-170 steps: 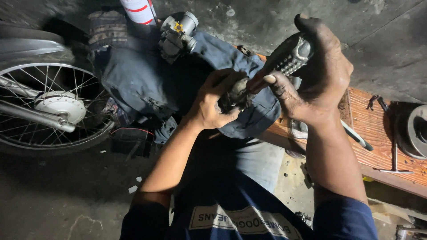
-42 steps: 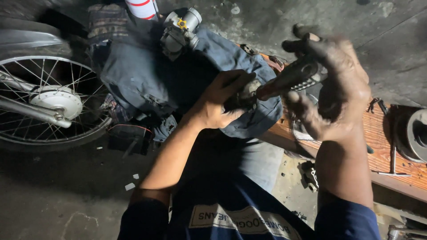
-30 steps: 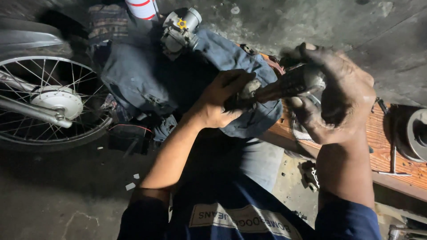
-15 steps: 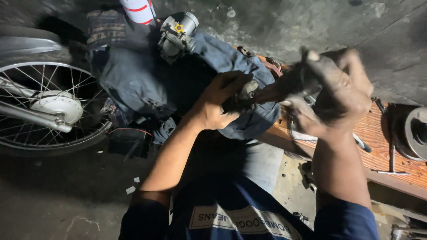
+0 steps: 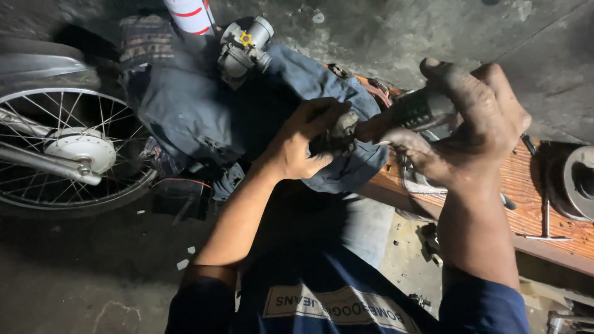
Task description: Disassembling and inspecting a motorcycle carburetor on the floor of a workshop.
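My left hand (image 5: 307, 143) is closed around a small dirty metal part (image 5: 342, 127) held over my knee. My right hand (image 5: 465, 133) grips the dark ribbed handle of a screwdriver (image 5: 417, 110), whose shaft runs left into that part. Both hands are grimy and sit close together above my jeans-covered leg (image 5: 346, 161). The tip of the tool is hidden by my left fingers.
A carburetor (image 5: 242, 46) rests on a dark blue cloth (image 5: 179, 117) on the concrete floor. A spoked motorcycle wheel (image 5: 59, 148) is at left. A wooden plank (image 5: 532, 210) at right carries a T-handle wrench (image 5: 544, 222) and a round metal part (image 5: 578, 182).
My right hand has turned around the screwdriver handle, its fingers regripping, while my left hand keeps the part in the same place. The view has shifted slightly.
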